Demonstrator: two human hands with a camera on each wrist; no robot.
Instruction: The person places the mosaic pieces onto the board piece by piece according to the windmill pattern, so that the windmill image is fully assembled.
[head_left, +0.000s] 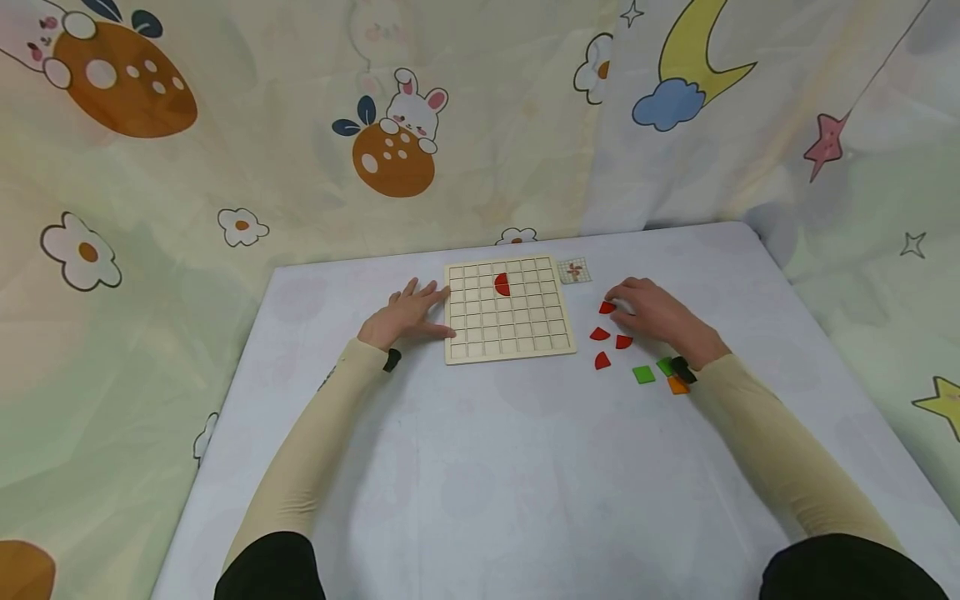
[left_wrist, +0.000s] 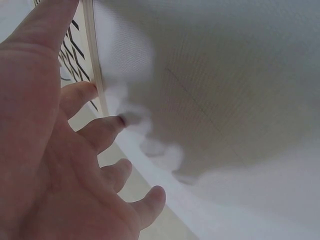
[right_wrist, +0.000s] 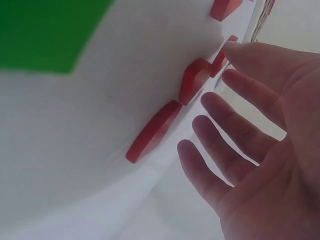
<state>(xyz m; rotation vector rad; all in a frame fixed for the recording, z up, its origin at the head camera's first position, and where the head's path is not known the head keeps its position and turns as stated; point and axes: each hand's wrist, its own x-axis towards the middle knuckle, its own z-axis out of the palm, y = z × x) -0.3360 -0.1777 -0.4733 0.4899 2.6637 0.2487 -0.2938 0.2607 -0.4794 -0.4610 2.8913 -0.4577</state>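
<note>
A square wooden grid board (head_left: pixel 511 333) lies on the table, with a red half-round piece (head_left: pixel 502 285) on its upper middle. My left hand (head_left: pixel 405 315) is at the board's left edge, fingers spread, thumb and forefinger touching the rim. In the left wrist view that hand (left_wrist: pixel 70 165) shows palm side beside the board's edge (left_wrist: pixel 90 45). My right hand (head_left: pixel 651 312) is right of the board, thumb and fingertips around a red wedge (head_left: pixel 607 307). In the right wrist view the fingers (right_wrist: pixel 225 145) are apart and loosely extended, and the red pieces (right_wrist: pixel 195 80) appear to rest on the table.
More red wedges (head_left: pixel 600 334) lie close by, between board and right hand. Green tiles (head_left: pixel 643 375) and an orange tile (head_left: pixel 678 386) lie near the right wrist. A small patterned card (head_left: pixel 574 270) sits at the board's upper right corner. A printed cloth (head_left: pixel 285 167) hangs behind the table.
</note>
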